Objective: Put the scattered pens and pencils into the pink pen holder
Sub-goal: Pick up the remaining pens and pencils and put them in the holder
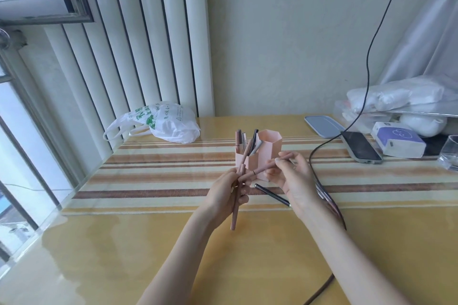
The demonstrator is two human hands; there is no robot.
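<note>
The pink pen holder [269, 146] has hexagonal cells and stands mid-table on the striped cloth. Its left cell holds several pens [244, 142]; the tall right cell looks empty. My left hand [228, 194] is closed around a bundle of pink pencils [235, 213] pointing down. My right hand [293, 176] pinches one pink pencil [262, 169] that lies slanted between both hands, just in front of the holder. A black pen [271, 194] lies on the table below my right hand. A few more pens [328, 199] lie to the right, partly hidden by my wrist.
A black cable [319, 148] runs down the wall, across the table past my right forearm. At the right sit a phone [360, 147], a tissue pack [399, 140], a grey tray [323, 126] and a glass [449, 153]. A white plastic bag [166, 122] lies back left.
</note>
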